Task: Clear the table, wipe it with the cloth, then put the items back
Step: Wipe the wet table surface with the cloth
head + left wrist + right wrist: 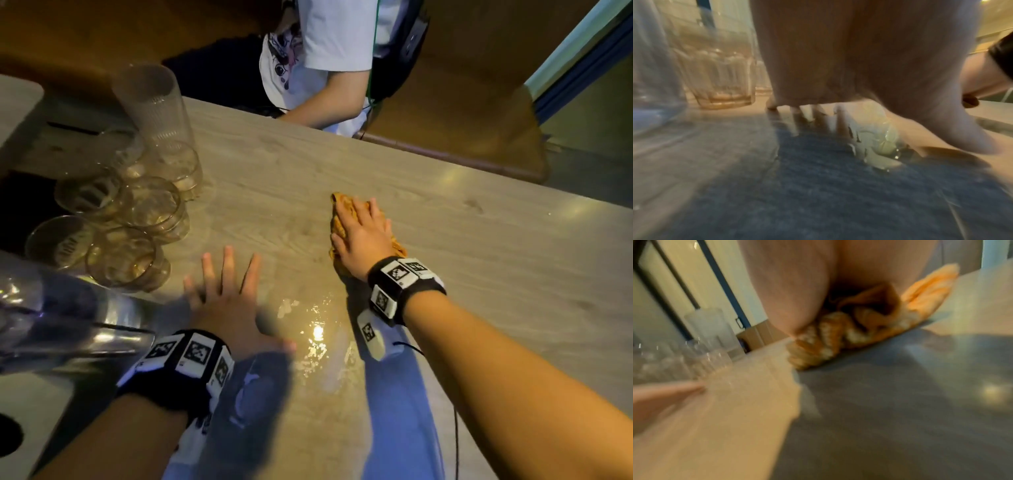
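My right hand [359, 228] lies flat with straight fingers on a bunched orange cloth [337, 214] in the middle of the wooden table [479, 240]. In the right wrist view the cloth [838, 340] bulges out from under the palm. My left hand [226, 291] rests on the table with fingers spread, holding nothing, just right of a cluster of empty glasses [147, 205]. A wet shiny patch [318, 332] lies between my two wrists; the left wrist view shows this wet patch [875, 146] under the palm.
Several short glasses and a tall glass [154, 102] stand at the table's left end. A large clear vessel [51, 318] lies at the near left. Another person [335, 61] stands at the table's far edge. The table's right half is bare wood.
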Available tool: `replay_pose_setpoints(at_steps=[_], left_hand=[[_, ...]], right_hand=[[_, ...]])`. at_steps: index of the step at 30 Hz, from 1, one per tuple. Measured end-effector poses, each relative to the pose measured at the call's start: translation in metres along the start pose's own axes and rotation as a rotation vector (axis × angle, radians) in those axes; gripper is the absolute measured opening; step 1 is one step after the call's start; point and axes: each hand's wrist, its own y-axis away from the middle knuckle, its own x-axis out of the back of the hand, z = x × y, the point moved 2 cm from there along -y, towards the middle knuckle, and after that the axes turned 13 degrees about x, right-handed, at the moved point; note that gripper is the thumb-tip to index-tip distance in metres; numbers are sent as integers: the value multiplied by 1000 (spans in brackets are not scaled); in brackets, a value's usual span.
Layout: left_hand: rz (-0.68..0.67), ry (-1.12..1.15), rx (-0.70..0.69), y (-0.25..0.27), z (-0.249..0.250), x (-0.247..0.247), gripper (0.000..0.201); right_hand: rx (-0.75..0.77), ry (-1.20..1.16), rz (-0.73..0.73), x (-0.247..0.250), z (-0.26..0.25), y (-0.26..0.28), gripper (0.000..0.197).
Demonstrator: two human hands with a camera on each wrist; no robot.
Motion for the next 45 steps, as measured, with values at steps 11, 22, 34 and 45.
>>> replay_pose_setpoints(at_steps=[11,22,34,45], left_hand=[[-101,13,34,-5,3,-1,162],[-106,18,57,-7,4,-2,160],[123,159,6,-16,2,-20,156],[121,232,14,-13,9,-19,156]], right_hand=[[124,4,26,21,65,-31,64],[397,-16,-55,23,62,-45,63],[455,-91,-80,27,58,-52,59],[400,-413,-101,45,-5,-114,63]])
